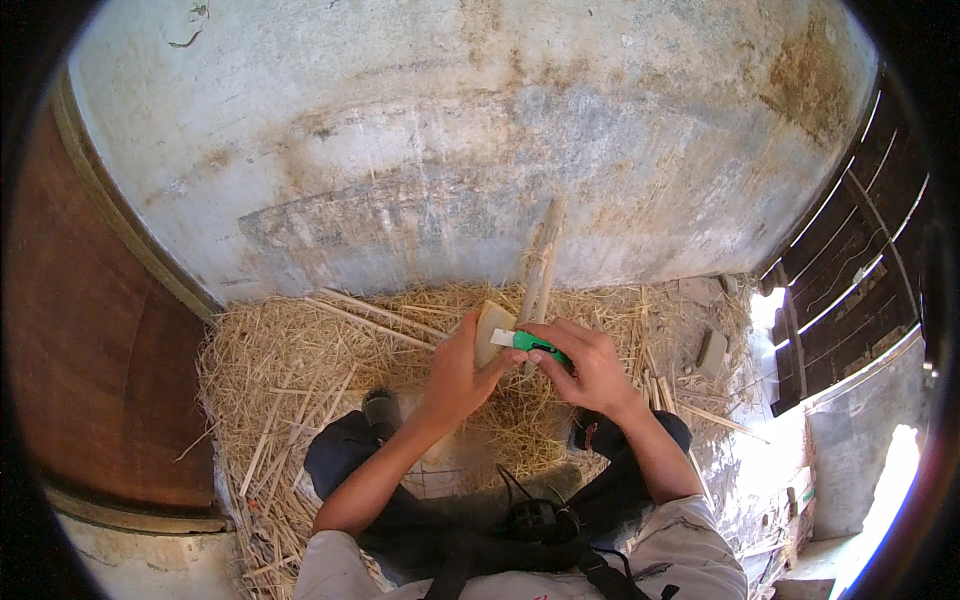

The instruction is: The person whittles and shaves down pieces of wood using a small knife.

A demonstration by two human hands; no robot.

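Observation:
A pale, yellowish flat block (490,322) is gripped by my left hand (456,366), its fingers wrapped round the left side. I cannot make out what the block is made of. My right hand (592,366) is closed round a green utility knife (541,346). The knife's short, light blade (502,338) points left and lies over the block's face; whether it touches is unclear. My left thumb reaches toward the front of the knife handle. Just behind my hands, pale wooden poles (545,250) lean against the wall.
Straw and thin split sticks (270,440) cover the ground around my feet. A stained plaster wall (400,150) rises ahead. On the left is a brown panel (130,330); on the right, dark slatted boards (850,270). A grey brick (711,354) lies at the right.

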